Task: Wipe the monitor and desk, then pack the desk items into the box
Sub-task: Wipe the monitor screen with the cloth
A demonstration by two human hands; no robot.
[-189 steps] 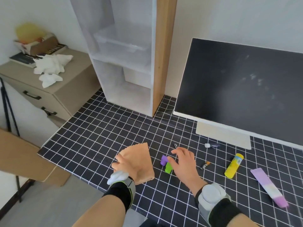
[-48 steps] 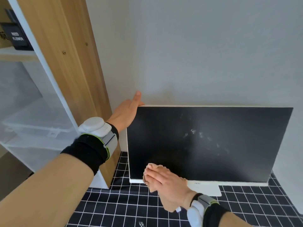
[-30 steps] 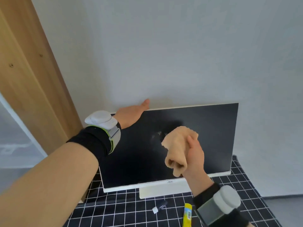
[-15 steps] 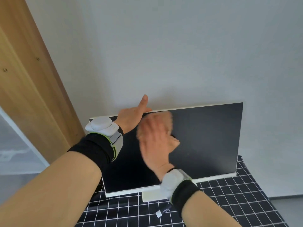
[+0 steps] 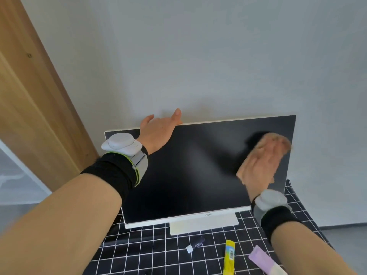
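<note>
A white-framed monitor (image 5: 194, 171) with a dark screen stands on the black grid-patterned desk (image 5: 158, 255). My left hand (image 5: 158, 132) grips the monitor's top edge near its left corner. My right hand (image 5: 262, 165), blurred by motion, presses a peach-coloured cloth (image 5: 244, 171) flat against the right part of the screen. On the desk in front of the stand lie a small dark tube with a white cap (image 5: 195, 245), a yellow glue stick (image 5: 229, 257) and a lilac tube (image 5: 264, 261). No box is in view.
A wooden shelf side (image 5: 35, 108) rises at the left, close to the monitor. A grey wall (image 5: 218, 56) stands right behind the monitor. The desk's right edge (image 5: 305, 211) lies just past the screen's right corner.
My right hand has swept the cloth from the upper left-middle of the screen across to its right side. The pale smudges seen earlier no longer show. My left hand keeps its hold on the top edge.
</note>
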